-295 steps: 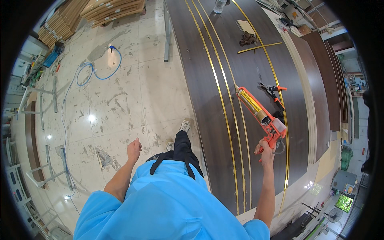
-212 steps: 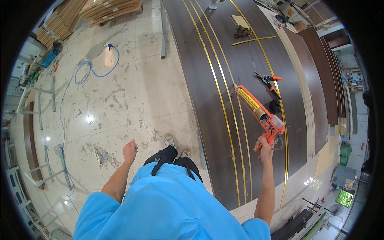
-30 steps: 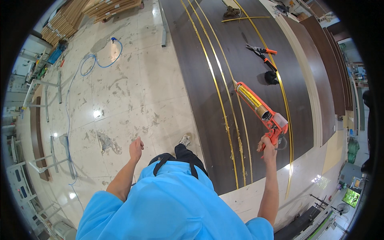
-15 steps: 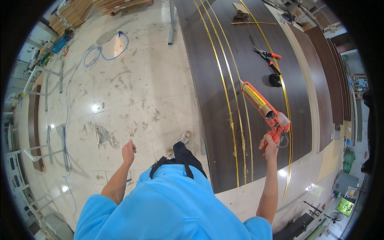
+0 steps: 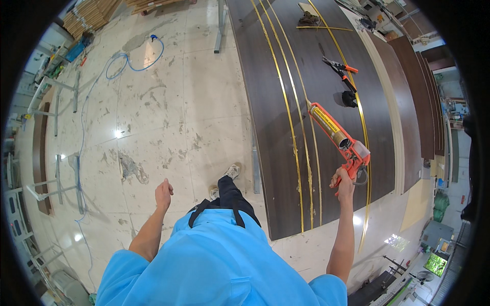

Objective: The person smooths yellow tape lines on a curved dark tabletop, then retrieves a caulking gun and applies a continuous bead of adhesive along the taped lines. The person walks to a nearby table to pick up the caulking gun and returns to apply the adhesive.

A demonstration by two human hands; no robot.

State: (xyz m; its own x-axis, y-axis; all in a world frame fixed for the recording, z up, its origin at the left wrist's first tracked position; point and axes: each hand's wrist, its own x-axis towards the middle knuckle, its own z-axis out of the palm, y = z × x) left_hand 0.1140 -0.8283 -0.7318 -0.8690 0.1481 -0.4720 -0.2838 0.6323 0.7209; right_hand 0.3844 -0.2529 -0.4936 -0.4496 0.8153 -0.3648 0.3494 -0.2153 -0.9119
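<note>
My right hand (image 5: 345, 183) is wrapped round the grip of an orange caulking gun (image 5: 352, 166). A gold and yellow sealant cartridge (image 5: 324, 122) lies in its frame. The nozzle points away to the upper left, its tip at or just above a narrow tan line (image 5: 312, 135) on a dark brown board (image 5: 255, 127). To the left of that line, two gold strips (image 5: 283, 92) run lengthwise, with tan sealant smears along their nearer parts. My left hand (image 5: 164, 194) hangs over the floor left of the board, fingers curled in, with nothing seen in it.
Beyond the gun lie snips with orange and black handles (image 5: 339, 65), a black object (image 5: 349, 99) and a dark crumpled rag (image 5: 308, 19). Another gold strip (image 5: 363, 122) overhangs the board's near edge. Stacked boards (image 5: 408, 92) stand right. A blue air hose (image 5: 117, 69) trails across the floor.
The board's near edge and the floor marks sit slightly higher in the picture. The caulking gun stays in my right hand in nearly the same pose. My left hand has barely moved.
</note>
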